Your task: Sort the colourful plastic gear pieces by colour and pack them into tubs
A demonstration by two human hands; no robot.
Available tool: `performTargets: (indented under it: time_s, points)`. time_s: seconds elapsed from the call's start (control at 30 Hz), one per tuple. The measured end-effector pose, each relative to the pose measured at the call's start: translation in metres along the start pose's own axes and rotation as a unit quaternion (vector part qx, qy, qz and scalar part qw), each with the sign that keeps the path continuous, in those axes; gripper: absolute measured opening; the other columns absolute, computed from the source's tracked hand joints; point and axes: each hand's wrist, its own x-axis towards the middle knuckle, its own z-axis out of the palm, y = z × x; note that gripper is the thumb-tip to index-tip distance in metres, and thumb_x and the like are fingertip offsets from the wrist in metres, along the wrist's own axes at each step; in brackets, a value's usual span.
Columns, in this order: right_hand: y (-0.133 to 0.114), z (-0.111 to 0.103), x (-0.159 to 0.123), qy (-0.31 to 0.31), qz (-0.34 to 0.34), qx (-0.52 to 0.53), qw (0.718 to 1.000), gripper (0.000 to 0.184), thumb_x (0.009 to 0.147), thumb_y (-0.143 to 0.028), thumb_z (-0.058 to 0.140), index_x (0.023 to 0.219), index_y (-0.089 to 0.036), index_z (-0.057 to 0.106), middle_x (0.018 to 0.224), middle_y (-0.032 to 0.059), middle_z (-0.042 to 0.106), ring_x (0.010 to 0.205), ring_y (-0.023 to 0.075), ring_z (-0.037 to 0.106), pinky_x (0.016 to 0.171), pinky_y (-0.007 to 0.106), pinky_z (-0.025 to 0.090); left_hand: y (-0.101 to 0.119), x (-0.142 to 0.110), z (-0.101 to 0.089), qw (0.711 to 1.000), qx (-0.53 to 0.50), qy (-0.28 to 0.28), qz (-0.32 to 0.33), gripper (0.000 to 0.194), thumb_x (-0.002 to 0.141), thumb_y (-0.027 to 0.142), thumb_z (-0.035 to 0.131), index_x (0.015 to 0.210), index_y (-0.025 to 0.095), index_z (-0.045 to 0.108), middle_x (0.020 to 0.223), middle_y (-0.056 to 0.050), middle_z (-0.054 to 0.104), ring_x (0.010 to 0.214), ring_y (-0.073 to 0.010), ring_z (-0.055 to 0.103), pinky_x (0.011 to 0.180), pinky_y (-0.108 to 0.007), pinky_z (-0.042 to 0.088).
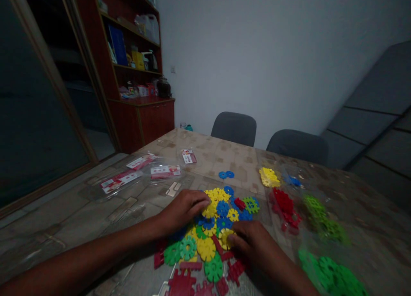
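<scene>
A mixed pile of flat plastic building pieces lies on the table in front of me: notched yellow discs (206,249), blue discs (222,209), green discs (213,267) and red square pieces (181,283). My left hand (184,206) is at the pile's left side, its fingers closed on a yellow notched disc (209,210). At the right side, my right hand (253,240) pinches another yellow notched disc (225,238) by its edge, low over the pile. A lime-green grid piece (251,204) lies beyond my right hand. My palms hide some pieces.
On the right are sorted groups in clear bags: yellow (269,177), red (285,208), lime (323,219) and green pieces (334,276). Clear packets with printed cards (165,171) lie at left. Two blue discs (226,174) lie farther back. Grey chairs (234,128) stand behind the table.
</scene>
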Motion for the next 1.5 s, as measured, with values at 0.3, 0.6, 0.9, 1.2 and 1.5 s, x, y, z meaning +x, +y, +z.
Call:
performTargets:
  time_s: [0.3,0.6,0.9,1.2,1.5]
  points:
    - [-0.006,0.011,-0.007,0.045,0.056,-0.036,0.997,0.038,0.084,-0.023,0.061,0.122,-0.022,0.060,0.120,0.0103,0.070,0.106,0.0256,0.065,0.087,0.030,0.043,-0.040,0.067,-0.016,0.996,-0.005,-0.044,-0.078,0.024,0.096,0.035,0.058,0.089,0.013,0.065,0.079,0.000,0.064,0.071,-0.0167,0.061,0.064,-0.028,0.050]
    - [-0.007,0.015,0.000,0.033,0.087,0.042,0.995,0.020,0.070,-0.013,0.064,0.088,-0.020,0.058,0.092,0.0022,0.067,0.083,0.0195,0.059,0.069,0.026,0.037,-0.048,0.080,0.001,0.986,0.034,-0.134,-0.095,0.017,0.072,0.022,0.078,0.080,0.015,0.064,0.069,0.005,0.056,0.066,-0.0152,0.055,0.059,-0.025,0.042]
    - [0.021,-0.016,0.005,0.076,0.065,0.135,0.986,0.010,0.071,-0.019,0.059,0.075,-0.021,0.051,0.065,-0.0051,0.047,0.063,0.0146,0.043,0.057,0.026,0.028,-0.050,0.078,-0.004,0.987,-0.011,-0.129,-0.097,0.020,0.064,0.027,0.069,0.076,0.017,0.055,0.069,0.004,0.055,0.066,-0.0157,0.050,0.057,-0.024,0.034]
    - [0.020,-0.026,0.002,0.062,0.053,0.167,0.983,0.015,0.078,-0.033,0.056,0.084,-0.020,0.055,0.076,0.0001,0.057,0.070,0.0177,0.051,0.062,0.027,0.036,-0.019,0.067,-0.043,0.969,-0.066,-0.226,-0.074,0.021,0.074,0.033,0.072,0.080,0.017,0.061,0.065,0.006,0.054,0.060,-0.0119,0.047,0.054,-0.021,0.034]
    - [0.007,-0.011,-0.004,0.026,0.028,0.057,0.998,0.004,0.080,-0.016,0.055,0.080,-0.019,0.057,0.081,0.0032,0.065,0.074,0.0193,0.057,0.064,0.027,0.035,0.043,0.035,-0.004,0.893,0.171,-0.414,0.040,0.025,0.072,0.014,0.084,0.092,0.022,0.071,0.076,0.003,0.067,0.070,-0.0169,0.059,0.053,-0.024,0.032]
